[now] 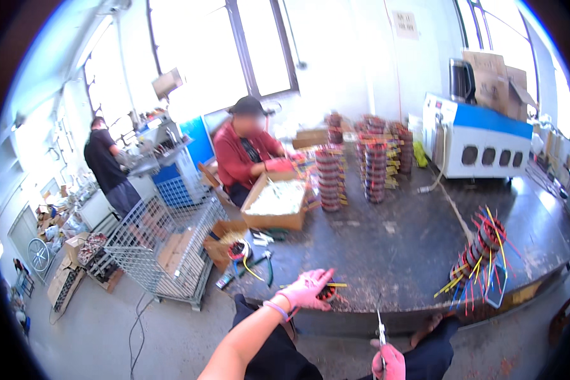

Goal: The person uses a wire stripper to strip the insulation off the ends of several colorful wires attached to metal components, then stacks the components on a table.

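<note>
My left hand (307, 290), in a pink glove, reaches over the table's near edge and grips a small wound stator (328, 293) from above. Its fingers hide most of the stator; dark red windings and yellow wire ends stick out past them. My right hand (391, 363), also pink-gloved, is closed around a slim, pointed metal tool (381, 329) at the lower edge of the view. The tool points up toward the table edge, apart from the stator; its exact kind is unclear. Left of my left hand lie green-handled pliers (270, 267) and another stator (237, 251) with a yellow wire.
A leaning stack of stators (478, 250) with coloured wires lies at right. Taller stator stacks (328, 180) stand farther back, near a blue-white machine (481, 142). Across the table, a person in red (237, 149) works behind a cardboard box (275, 220). A wire cage (171, 253) stands left.
</note>
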Demonstrator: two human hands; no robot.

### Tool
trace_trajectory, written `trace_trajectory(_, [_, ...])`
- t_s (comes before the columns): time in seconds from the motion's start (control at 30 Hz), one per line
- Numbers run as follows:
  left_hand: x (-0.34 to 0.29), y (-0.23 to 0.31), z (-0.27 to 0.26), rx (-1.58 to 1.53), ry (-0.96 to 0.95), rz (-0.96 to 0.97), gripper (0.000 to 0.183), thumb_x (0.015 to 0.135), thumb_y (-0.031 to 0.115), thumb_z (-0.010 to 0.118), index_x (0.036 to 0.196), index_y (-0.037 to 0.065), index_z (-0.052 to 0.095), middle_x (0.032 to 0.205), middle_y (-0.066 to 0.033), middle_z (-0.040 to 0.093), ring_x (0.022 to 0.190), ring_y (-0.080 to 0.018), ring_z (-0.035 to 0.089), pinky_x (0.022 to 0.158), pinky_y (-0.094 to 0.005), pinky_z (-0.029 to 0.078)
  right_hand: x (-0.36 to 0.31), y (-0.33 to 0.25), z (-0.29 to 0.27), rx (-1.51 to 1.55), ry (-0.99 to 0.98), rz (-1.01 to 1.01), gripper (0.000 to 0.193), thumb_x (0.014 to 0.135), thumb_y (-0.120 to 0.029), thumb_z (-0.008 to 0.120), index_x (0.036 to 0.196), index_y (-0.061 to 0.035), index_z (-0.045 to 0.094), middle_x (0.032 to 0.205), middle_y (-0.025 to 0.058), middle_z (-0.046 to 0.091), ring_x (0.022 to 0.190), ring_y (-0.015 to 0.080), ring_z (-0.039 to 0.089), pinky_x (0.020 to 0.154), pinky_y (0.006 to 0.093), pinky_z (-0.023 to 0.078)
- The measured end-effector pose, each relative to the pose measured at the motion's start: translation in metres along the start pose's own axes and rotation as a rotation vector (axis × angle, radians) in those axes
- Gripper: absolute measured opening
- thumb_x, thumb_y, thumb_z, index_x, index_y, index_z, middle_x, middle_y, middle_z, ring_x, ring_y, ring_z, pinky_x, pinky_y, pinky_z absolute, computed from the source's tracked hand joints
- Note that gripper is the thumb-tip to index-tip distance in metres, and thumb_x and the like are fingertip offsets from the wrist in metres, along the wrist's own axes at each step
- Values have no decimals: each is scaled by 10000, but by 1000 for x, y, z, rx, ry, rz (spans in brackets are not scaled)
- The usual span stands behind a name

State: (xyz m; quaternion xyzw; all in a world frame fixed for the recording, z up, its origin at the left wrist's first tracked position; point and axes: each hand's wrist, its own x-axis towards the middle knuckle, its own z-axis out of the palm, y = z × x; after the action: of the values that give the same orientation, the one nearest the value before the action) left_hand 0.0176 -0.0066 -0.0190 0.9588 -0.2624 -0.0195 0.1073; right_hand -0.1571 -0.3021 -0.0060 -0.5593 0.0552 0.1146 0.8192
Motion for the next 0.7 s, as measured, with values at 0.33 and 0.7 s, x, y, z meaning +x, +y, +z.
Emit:
trace_trajectory(0.33, [-29,19,-24,130,-193,-198,943,767,309,724,1512,0,235,1345,-221,461,1159,-394,557,966,-428,475,-28,8,-22,29,43,-6,371,1028,-326,479,1150,-19,649,541,-44,406,373,59,334,344,214,241])
trace_trajectory(0.7, [-40,-5,-13,205,-125,-79,849,771,107,620,1528,49,239,1355,-212,487,1178,-352,552,947,-421,464,-8,23,-19,-22,46,31,382,1024,-304,476,1190,0,637,548,-47,403,407,61,329,372,223,249])
